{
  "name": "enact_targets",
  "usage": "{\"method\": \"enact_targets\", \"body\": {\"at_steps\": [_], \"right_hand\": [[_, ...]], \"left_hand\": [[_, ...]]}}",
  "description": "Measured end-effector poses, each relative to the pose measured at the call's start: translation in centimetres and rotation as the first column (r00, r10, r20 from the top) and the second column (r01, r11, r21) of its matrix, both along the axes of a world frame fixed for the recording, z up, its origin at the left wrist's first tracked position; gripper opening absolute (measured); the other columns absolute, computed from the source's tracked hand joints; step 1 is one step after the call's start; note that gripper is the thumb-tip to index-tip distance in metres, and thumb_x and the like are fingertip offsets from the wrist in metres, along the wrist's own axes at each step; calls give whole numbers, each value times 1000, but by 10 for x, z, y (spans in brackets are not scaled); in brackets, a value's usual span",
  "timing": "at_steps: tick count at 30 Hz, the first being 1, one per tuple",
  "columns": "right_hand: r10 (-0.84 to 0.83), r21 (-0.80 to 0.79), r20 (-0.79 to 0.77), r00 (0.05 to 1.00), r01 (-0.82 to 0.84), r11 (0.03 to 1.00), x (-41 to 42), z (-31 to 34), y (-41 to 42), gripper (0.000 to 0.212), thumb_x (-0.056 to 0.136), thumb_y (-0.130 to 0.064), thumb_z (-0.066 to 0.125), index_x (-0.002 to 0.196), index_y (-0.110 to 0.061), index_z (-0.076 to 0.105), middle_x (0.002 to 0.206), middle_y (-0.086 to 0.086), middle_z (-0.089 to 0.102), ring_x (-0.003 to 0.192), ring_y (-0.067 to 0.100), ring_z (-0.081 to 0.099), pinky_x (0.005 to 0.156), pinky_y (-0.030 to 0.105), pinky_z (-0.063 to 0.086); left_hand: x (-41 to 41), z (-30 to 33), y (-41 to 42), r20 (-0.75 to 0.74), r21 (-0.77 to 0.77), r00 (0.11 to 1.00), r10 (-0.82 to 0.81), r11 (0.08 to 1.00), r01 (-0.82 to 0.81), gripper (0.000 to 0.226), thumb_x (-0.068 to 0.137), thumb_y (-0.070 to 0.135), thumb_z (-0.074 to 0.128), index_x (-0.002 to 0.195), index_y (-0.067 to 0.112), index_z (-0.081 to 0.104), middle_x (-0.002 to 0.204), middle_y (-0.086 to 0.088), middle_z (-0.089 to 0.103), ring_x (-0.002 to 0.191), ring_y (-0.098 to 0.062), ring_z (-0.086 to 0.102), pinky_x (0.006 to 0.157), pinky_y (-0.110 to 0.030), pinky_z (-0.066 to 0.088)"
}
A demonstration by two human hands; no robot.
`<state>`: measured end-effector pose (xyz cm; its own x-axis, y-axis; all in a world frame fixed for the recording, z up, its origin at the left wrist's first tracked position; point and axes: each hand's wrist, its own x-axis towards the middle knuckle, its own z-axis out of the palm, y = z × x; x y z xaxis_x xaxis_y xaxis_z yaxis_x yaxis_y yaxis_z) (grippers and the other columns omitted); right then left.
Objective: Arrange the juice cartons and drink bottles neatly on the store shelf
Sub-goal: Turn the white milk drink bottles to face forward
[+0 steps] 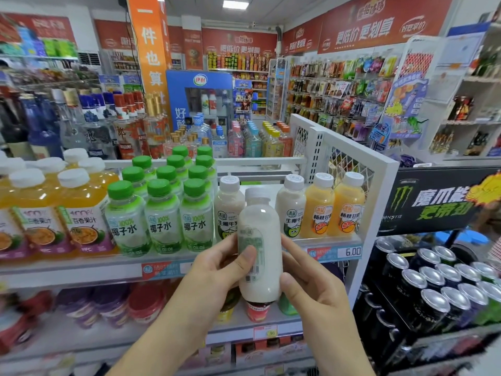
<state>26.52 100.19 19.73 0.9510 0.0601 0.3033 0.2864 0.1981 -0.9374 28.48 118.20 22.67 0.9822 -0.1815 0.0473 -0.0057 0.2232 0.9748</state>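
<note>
left hand grips milky bottle upright; right hand pinches its right side | near shelf edge

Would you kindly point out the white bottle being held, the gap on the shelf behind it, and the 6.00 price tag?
held white bottle (260,256), head view, on its body.
shelf gap (259,185), head view, on bare shelf.
6.00 price tag (352,251), head view, on its digits.

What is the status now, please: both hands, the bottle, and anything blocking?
Left hand and right hand both grip the white milk bottle, upright, in front of shelf. Gap between two white bottles behind it. Nothing blocking.
</note>
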Motion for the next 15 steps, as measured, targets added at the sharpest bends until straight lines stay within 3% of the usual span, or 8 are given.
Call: {"method": "enact_targets", "body": {"at_steps": [4,8,11,13,15], "right_hand": [[-103,-11,18,995,103,995,0,0,3,57,94,13,65,142,-19,63,127,-4,77,123,14,71,96,22,57],[-265,-45,50,963,267,963,1,-3,8,54,87,-6,79,135,-30,69,123,-10,78,117,15,73,93,31,61],[-376,-77,71,924,381,921,1,-5,11,59,74,-27,84,132,-35,72,123,-13,77,105,15,75,89,28,61],[-367,-100,103,924,377,921,1,-4,10,56,75,-29,84,129,-38,74,122,-10,77,104,17,74,88,24,60],[-305,-125,123,944,320,939,2,-2,3,48,82,-20,83,127,-38,76,123,-3,76,105,22,74,93,33,61]], "left_hand": [[2,3,-6,42,20,989,144,989,-145,46,87,33,71,132,27,67,115,9,79,110,-16,75,99,-44,60],[5,2,-15,19,57,964,267,962,-267,30,91,31,71,119,22,67,110,1,78,102,-21,77,85,-44,66],[6,5,-20,-75,-2,982,172,985,-172,20,101,21,64,119,12,68,111,-8,80,103,-23,78,82,-38,66],[6,6,-20,-101,-36,990,101,994,-105,32,97,25,67,124,9,68,113,-9,80,108,-26,77,93,-47,63],[7,7,-15,-111,-69,992,55,996,-63,37,97,27,67,128,7,67,118,-12,79,112,-31,75,97,-53,61]]}}
